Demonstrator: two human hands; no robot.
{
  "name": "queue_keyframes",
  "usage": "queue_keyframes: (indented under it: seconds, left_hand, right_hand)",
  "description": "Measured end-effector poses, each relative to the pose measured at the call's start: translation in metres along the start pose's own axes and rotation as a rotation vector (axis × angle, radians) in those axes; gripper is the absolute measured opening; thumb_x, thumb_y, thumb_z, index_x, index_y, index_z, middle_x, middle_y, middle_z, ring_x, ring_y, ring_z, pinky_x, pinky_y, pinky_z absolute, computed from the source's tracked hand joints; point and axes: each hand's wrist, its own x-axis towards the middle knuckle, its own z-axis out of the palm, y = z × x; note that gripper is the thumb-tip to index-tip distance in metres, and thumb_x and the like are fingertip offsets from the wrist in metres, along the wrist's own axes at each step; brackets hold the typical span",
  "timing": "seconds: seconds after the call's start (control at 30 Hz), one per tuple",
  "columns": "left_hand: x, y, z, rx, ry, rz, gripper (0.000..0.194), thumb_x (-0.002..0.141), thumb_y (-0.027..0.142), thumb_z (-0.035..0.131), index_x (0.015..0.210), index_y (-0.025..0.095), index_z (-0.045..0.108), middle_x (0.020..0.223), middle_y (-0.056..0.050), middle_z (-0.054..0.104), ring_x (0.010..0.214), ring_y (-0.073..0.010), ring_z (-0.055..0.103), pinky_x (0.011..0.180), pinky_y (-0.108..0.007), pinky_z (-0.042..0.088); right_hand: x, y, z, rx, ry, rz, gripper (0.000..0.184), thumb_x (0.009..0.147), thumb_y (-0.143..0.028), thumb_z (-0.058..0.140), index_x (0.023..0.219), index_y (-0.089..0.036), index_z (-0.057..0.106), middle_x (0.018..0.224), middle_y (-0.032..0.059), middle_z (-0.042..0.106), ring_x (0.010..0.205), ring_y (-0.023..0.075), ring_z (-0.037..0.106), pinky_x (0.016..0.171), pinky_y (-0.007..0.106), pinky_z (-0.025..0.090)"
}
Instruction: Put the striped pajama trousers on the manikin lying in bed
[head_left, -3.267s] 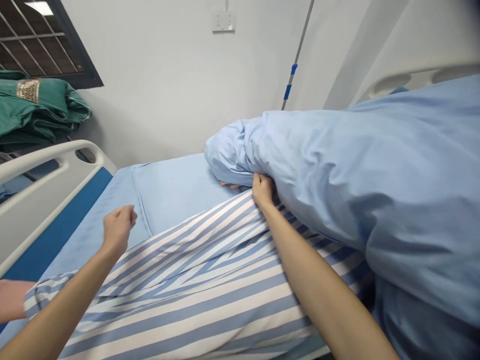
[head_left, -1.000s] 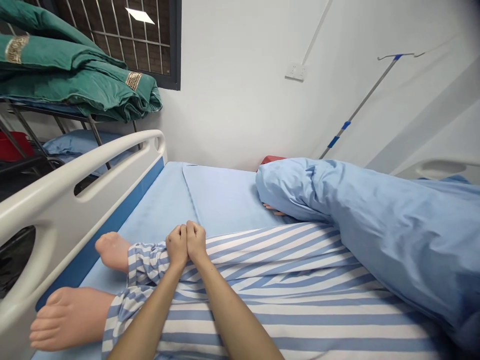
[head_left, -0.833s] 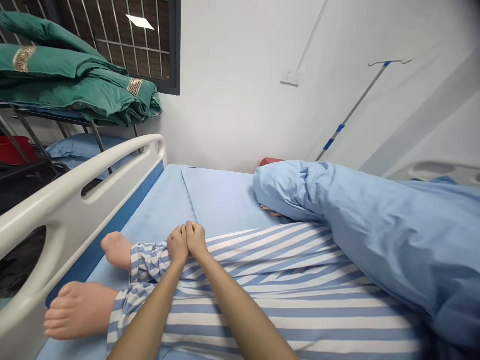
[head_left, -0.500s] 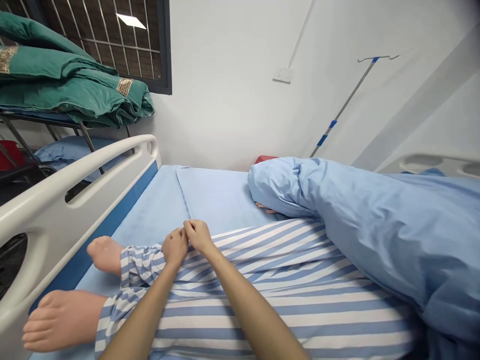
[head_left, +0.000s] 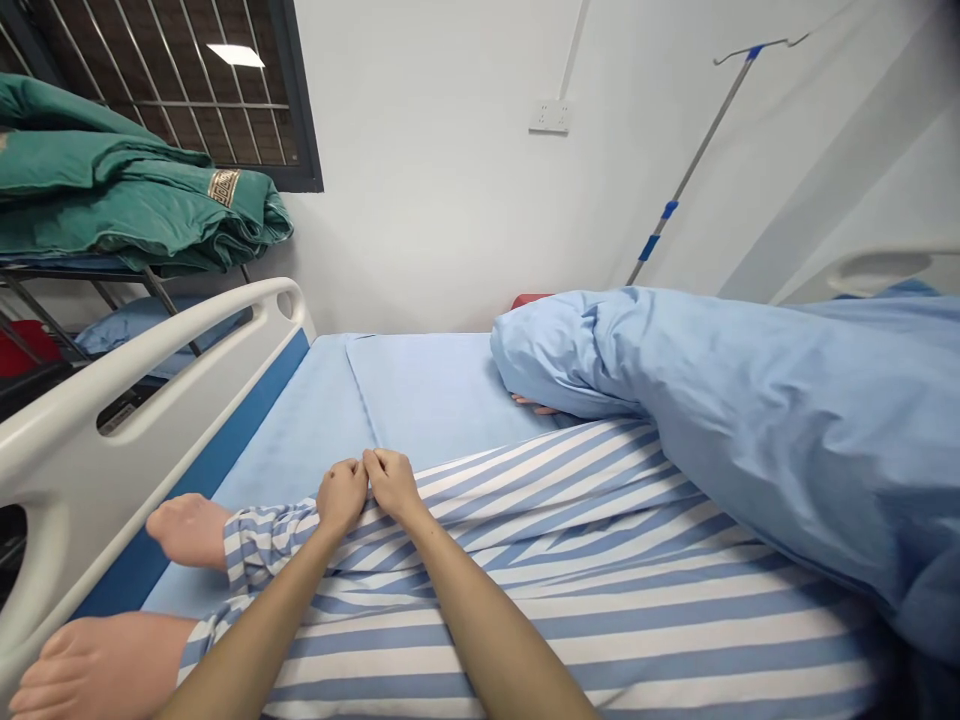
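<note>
My left hand [head_left: 343,496] and my right hand [head_left: 391,484] are closed into fists side by side, knuckles nearly touching, over the far lower leg of a manikin. Its blue-and-white striped trousers [head_left: 525,560] lie under and around both hands. What the fingers grip is hidden; trouser cloth and the blue sheet [head_left: 427,385] both meet there. The manikin's bare feet, the far one [head_left: 189,530] and the near one [head_left: 105,665], stick out of the trouser cuffs on the left.
A white bed end board [head_left: 180,330] stands beyond the feet. A bunched blue quilt [head_left: 735,390] covers the manikin's upper part, fingertips [head_left: 534,404] showing below it. An IV pole [head_left: 694,165] leans by the wall. Green folded bedding [head_left: 142,200] lies on a rack at left.
The camera view has shifted slightly, moving the feet left and down in the picture. Both hands stay closed together at nearly the same place on the leg.
</note>
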Motion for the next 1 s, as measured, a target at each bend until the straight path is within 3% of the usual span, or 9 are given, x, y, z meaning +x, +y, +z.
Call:
queue_keyframes:
  seconds: [0.17, 0.27, 0.33, 0.43, 0.57, 0.9, 1.0]
  left_hand:
    - [0.013, 0.04, -0.008, -0.423, 0.071, 0.047, 0.031, 0.073, 0.037, 0.042, 0.048, 0.02, 0.04, 0.046, 0.003, 0.039, 0.05, -0.0104, 0.037, 0.051, -0.023, 0.028]
    - [0.016, 0.06, -0.001, -0.577, 0.13, -0.011, 0.028, 0.076, 0.039, 0.033, 0.054, 0.021, 0.035, 0.045, 0.006, 0.032, 0.045, -0.009, 0.032, 0.048, -0.022, 0.029]
    - [0.013, 0.06, 0.009, -0.63, 0.183, -0.059, 0.028, 0.077, 0.039, 0.032, 0.055, 0.022, 0.034, 0.044, 0.006, 0.032, 0.044, -0.0092, 0.033, 0.047, -0.023, 0.028]
    - [0.004, 0.044, 0.024, -0.459, 0.264, -0.039, 0.029, 0.077, 0.034, 0.034, 0.052, 0.021, 0.036, 0.048, 0.004, 0.041, 0.05, -0.0101, 0.037, 0.051, -0.024, 0.028]
    - [-0.003, 0.027, 0.033, -0.271, 0.254, 0.027, 0.031, 0.081, 0.032, 0.033, 0.053, 0.02, 0.037, 0.054, 0.002, 0.047, 0.054, -0.0109, 0.038, 0.055, -0.025, 0.028]
    - [-0.003, 0.031, 0.029, -0.109, 0.184, -0.01, 0.032, 0.085, 0.033, 0.031, 0.059, 0.021, 0.044, 0.066, -0.003, 0.059, 0.066, -0.0143, 0.052, 0.062, -0.026, 0.032]
    - [-0.004, 0.031, 0.029, -0.131, 0.191, -0.012, 0.032, 0.085, 0.035, 0.03, 0.062, 0.021, 0.048, 0.071, -0.004, 0.062, 0.068, -0.0147, 0.053, 0.064, -0.025, 0.033]
  right_hand:
    - [0.005, 0.002, -0.002, 0.353, 0.049, 0.083, 0.048, 0.087, -0.048, 0.028, 0.048, -0.02, 0.033, 0.045, -0.0043, 0.033, 0.045, 0.0094, 0.032, 0.047, 0.023, 0.026]
    - [0.008, 0.004, -0.003, 0.51, 0.066, 0.165, 0.052, 0.086, -0.054, 0.024, 0.047, -0.021, 0.029, 0.041, -0.005, 0.029, 0.041, 0.0088, 0.028, 0.043, 0.023, 0.025]
    - [0.008, 0.004, -0.004, 0.527, 0.092, 0.177, 0.051, 0.086, -0.055, 0.025, 0.048, -0.021, 0.029, 0.042, -0.0051, 0.029, 0.042, 0.0085, 0.028, 0.043, 0.023, 0.025]
    - [0.006, 0.004, -0.004, 0.432, 0.125, 0.151, 0.048, 0.084, -0.053, 0.033, 0.049, -0.02, 0.031, 0.046, -0.0048, 0.032, 0.046, 0.0084, 0.03, 0.045, 0.022, 0.026]
    - [0.004, 0.004, -0.003, 0.307, 0.13, 0.137, 0.044, 0.083, -0.048, 0.035, 0.051, -0.019, 0.036, 0.049, -0.0041, 0.035, 0.049, 0.0088, 0.032, 0.045, 0.022, 0.026]
    - [0.004, 0.006, -0.002, 0.178, 0.129, 0.147, 0.044, 0.085, -0.047, 0.031, 0.053, -0.018, 0.039, 0.05, -0.0036, 0.036, 0.051, 0.009, 0.034, 0.046, 0.02, 0.029]
    - [0.007, 0.001, -0.009, 0.078, 0.063, 0.15, 0.045, 0.086, -0.045, 0.031, 0.053, -0.017, 0.043, 0.05, -0.0024, 0.042, 0.051, 0.0095, 0.037, 0.047, 0.021, 0.029]
